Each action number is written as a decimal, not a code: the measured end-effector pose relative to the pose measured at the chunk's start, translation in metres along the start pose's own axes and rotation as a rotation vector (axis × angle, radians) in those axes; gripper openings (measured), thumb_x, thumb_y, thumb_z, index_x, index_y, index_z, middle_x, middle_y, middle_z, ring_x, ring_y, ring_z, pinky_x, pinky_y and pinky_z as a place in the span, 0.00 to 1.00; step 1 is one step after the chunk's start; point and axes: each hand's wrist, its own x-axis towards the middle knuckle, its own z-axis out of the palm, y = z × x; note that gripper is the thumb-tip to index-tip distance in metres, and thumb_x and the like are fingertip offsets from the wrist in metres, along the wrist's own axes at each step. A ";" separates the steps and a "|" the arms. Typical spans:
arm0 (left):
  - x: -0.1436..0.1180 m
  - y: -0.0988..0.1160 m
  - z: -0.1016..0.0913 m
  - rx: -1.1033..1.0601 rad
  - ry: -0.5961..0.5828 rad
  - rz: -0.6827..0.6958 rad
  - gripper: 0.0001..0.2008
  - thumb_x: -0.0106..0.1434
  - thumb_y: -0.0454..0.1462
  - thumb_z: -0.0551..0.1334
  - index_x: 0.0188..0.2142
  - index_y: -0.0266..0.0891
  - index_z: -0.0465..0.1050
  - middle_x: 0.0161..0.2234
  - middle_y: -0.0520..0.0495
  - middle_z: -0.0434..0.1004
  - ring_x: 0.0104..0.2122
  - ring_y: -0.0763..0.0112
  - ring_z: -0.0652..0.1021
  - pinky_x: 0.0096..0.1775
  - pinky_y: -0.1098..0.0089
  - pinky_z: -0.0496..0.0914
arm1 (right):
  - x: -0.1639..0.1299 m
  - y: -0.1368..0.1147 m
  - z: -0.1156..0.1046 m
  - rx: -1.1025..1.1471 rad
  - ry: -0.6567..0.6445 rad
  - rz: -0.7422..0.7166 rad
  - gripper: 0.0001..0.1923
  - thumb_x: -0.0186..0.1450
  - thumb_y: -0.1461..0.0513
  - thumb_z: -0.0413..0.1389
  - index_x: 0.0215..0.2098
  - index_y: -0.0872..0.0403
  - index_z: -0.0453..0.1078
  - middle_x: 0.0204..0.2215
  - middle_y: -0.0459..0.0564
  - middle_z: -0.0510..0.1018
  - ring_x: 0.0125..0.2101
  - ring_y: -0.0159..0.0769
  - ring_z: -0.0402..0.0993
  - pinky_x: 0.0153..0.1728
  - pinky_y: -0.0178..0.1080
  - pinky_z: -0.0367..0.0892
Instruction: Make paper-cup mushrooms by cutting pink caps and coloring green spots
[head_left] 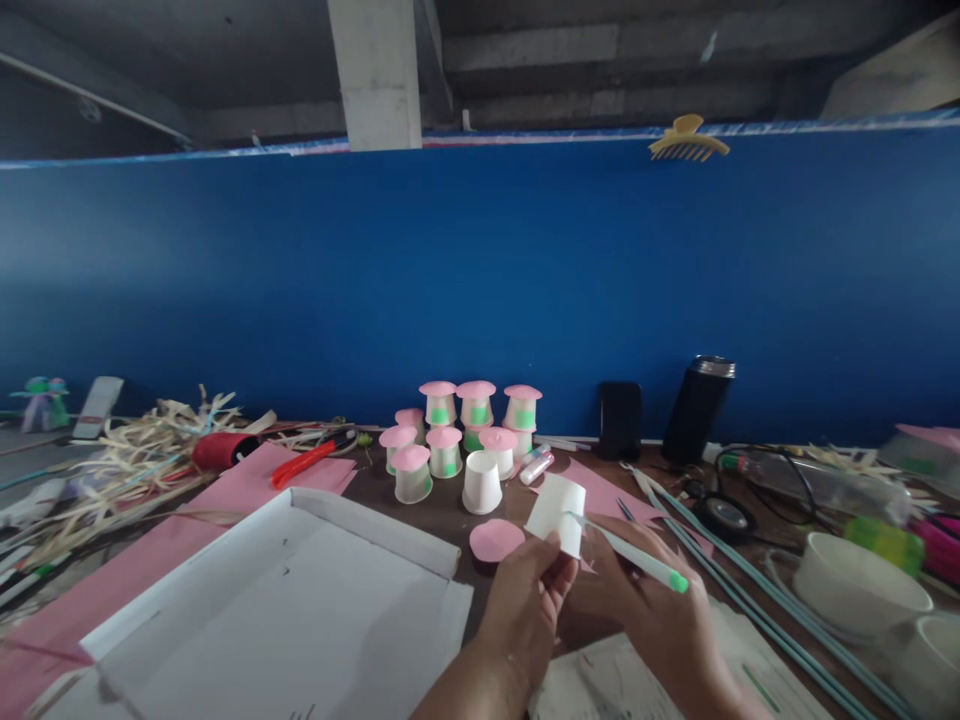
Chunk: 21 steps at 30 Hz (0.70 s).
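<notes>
The curved, blank-looking white paper piece (551,503) is in the left hand (526,592), pinched at its lower edge between thumb and fingers, with no gap left; whether it is a cup or a loose sheet, I cannot tell. The right hand (669,607) is closed around a slim white pen with a green end (637,560), its tip at the paper's right side, apparently touching. No finished mark can be made out there, so this piece looks barely begun.

Just left of the grip lies 1 loose pink paper disc (496,540). Beyond it stands 1 upturned plain white paper cup (482,484), with no disc on top and no green patch visible: seemingly undone. Farther from the grip, at least 8 pink-topped white paper cups (445,455) stand grouped, some stacked, several showing green patches; these look complete. Pink paper scraps (600,488) lie just beyond the right hand.
</notes>
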 end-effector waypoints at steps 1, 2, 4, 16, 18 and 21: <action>0.000 0.000 0.000 -0.006 0.005 0.000 0.01 0.55 0.27 0.64 0.27 0.30 0.75 0.31 0.42 0.77 0.32 0.71 0.77 0.37 0.73 0.74 | 0.000 0.000 0.000 -0.004 -0.003 0.002 0.08 0.65 0.60 0.53 0.40 0.51 0.72 0.35 0.49 0.79 0.37 0.38 0.76 0.39 0.38 0.69; 0.000 0.000 0.000 -0.012 0.004 0.001 0.01 0.55 0.27 0.64 0.27 0.30 0.75 0.31 0.42 0.77 0.32 0.72 0.77 0.37 0.73 0.74 | -0.001 0.000 0.001 -0.005 -0.007 0.005 0.08 0.65 0.60 0.53 0.41 0.51 0.72 0.35 0.49 0.79 0.37 0.38 0.76 0.39 0.38 0.69; 0.000 0.001 0.000 -0.019 -0.014 0.008 0.02 0.55 0.27 0.64 0.27 0.30 0.75 0.31 0.42 0.77 0.32 0.72 0.77 0.38 0.73 0.74 | -0.002 0.001 0.002 0.001 -0.017 0.017 0.08 0.65 0.60 0.53 0.41 0.52 0.72 0.35 0.49 0.79 0.37 0.38 0.76 0.40 0.39 0.69; -0.003 0.004 0.001 -0.025 -0.033 0.014 0.02 0.55 0.28 0.65 0.27 0.29 0.76 0.30 0.43 0.75 0.30 0.74 0.75 0.37 0.73 0.74 | -0.005 0.001 0.005 0.026 -0.078 0.049 0.10 0.66 0.59 0.51 0.42 0.51 0.72 0.37 0.51 0.80 0.38 0.39 0.77 0.41 0.40 0.71; -0.004 0.004 0.001 -0.025 -0.035 0.015 0.03 0.55 0.28 0.65 0.25 0.29 0.75 0.29 0.43 0.74 0.29 0.74 0.75 0.37 0.74 0.74 | -0.006 0.001 0.005 0.028 -0.075 0.045 0.11 0.65 0.58 0.52 0.42 0.51 0.72 0.37 0.51 0.80 0.38 0.39 0.77 0.41 0.40 0.71; -0.004 0.005 0.002 -0.028 -0.011 0.008 0.03 0.55 0.27 0.64 0.25 0.29 0.74 0.28 0.44 0.74 0.29 0.74 0.75 0.36 0.73 0.74 | -0.006 0.000 0.005 0.026 -0.072 0.033 0.11 0.65 0.58 0.52 0.42 0.51 0.72 0.37 0.51 0.80 0.38 0.39 0.77 0.41 0.40 0.71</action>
